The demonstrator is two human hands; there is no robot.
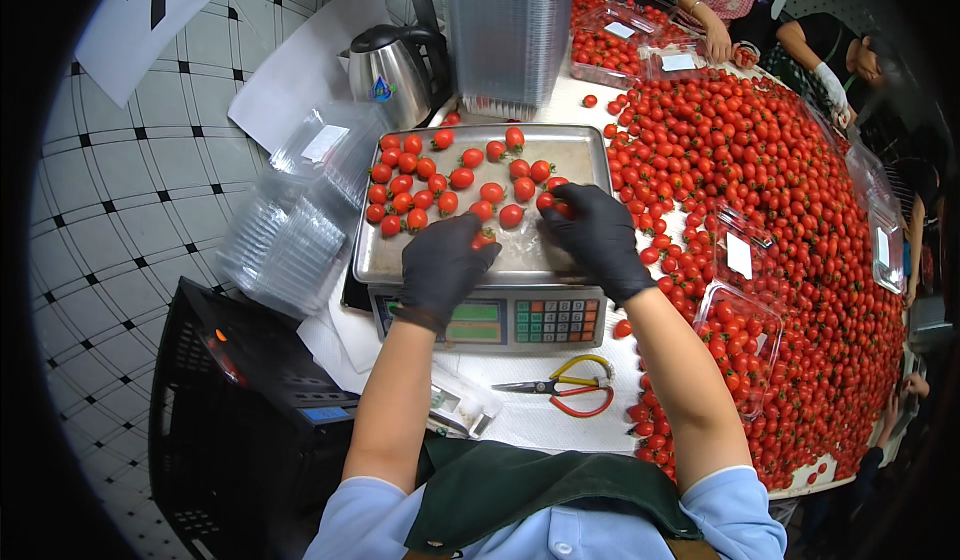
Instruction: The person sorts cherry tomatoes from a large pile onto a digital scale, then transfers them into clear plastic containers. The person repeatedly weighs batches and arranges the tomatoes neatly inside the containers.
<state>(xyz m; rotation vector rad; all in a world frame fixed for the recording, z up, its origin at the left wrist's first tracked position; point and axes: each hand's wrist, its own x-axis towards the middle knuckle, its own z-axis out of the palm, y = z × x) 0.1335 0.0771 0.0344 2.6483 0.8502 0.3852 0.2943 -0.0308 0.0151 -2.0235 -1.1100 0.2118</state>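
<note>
Both my hands wear black gloves and work over the metal tray (525, 260) of a digital scale (555, 321). My left hand (444, 266) is at the tray's near edge, with a cherry tomato (484, 239) between its thumb and fingers. At the right side of the tray, my right hand (596, 239) has its fingers curled over cherry tomatoes (546, 200), partly hidden by the glove. Red cherry tomatoes (407, 163) lie loose on the tray, grouped more closely at its left. Green stems show on several of them.
A large heap of cherry tomatoes (750, 155) spreads to the right, with clear plastic boxes (739, 342) on it. Scissors (555, 387) lie before the scale. Left are stacked clamshells (289, 230), a kettle (390, 76) and a black crate (247, 425). Co-workers (724, 4) stand across the table.
</note>
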